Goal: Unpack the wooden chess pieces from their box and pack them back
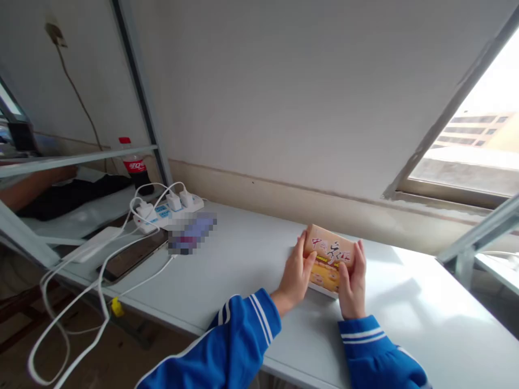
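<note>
Holding firm from both sides, my left hand (295, 276) and right hand (352, 283) have 1 box (328, 260) pressed between them, 1 palm to each end, thumbs lying over the printed face. Neither grip is wide or idle: each is closed to just the width that the box allows. It's above the near part of the desk (247, 265), right of the middle of my view, tilted with its printed face towards me; I can't tell whether its lower edge rests on the desk.

As for how far along I am, the hold itself looks done, with 2 hands settled and the box squared between them. Its visible face appears whole, and I see no raised flap, though the far side is hidden, so I can't say whether it's been opened. Letting go is a step not yet done. Well off to my left, the strip (167, 216), phone (135, 255) and cola (136, 168) are apart from my hands, so I'd judge that they play no part at present.
</note>
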{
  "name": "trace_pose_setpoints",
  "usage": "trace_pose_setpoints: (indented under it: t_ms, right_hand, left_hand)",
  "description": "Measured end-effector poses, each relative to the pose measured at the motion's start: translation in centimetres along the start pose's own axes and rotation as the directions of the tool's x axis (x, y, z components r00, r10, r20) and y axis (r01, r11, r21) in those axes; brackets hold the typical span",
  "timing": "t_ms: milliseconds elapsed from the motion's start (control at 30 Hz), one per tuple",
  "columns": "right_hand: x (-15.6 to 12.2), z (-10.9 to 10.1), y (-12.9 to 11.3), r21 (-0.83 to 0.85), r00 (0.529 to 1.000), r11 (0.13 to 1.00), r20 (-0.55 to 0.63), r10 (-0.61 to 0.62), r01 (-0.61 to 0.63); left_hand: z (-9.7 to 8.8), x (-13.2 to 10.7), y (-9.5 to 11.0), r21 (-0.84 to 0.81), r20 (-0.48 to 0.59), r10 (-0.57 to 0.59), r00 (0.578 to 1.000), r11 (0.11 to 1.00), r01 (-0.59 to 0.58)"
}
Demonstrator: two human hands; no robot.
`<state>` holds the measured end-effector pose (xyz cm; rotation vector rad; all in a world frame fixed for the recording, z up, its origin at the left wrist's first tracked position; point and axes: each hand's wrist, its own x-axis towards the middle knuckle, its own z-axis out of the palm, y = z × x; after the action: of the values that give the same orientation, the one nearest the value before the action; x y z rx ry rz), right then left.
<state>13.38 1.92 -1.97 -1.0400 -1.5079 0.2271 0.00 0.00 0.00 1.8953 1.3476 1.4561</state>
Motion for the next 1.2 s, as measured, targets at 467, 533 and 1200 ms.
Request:
trace_pose_setpoints:
  t_ms: [467, 533, 1200]
  right_hand:
    - [1.5, -0.2, 3.1, -0.254, 0.989, 0.956, -0.043, 0.14, -0.146]
    - [1.6, -0.2, 4.3, -0.233, 0.966, 0.941, 0.016, 0.257, -0.246]
    - [2.5, -1.7, 6.5, -0.248, 0.926, 0.944, 0.25, 0.281, -0.219]
  left_hand:
    - [-4.1, 4.3, -6.3, 0.835, 0.07, 0.073, 0.995, 0.542, -0.099]
    - [-3.9, 4.2, -7.7, 0.86, 0.069, -0.1, 0.993, 0.51, -0.008]
    - [0.7, 4.9, -6.8, 0.356, 0.267, -0.122, 0.956, 0.934, 0.019]
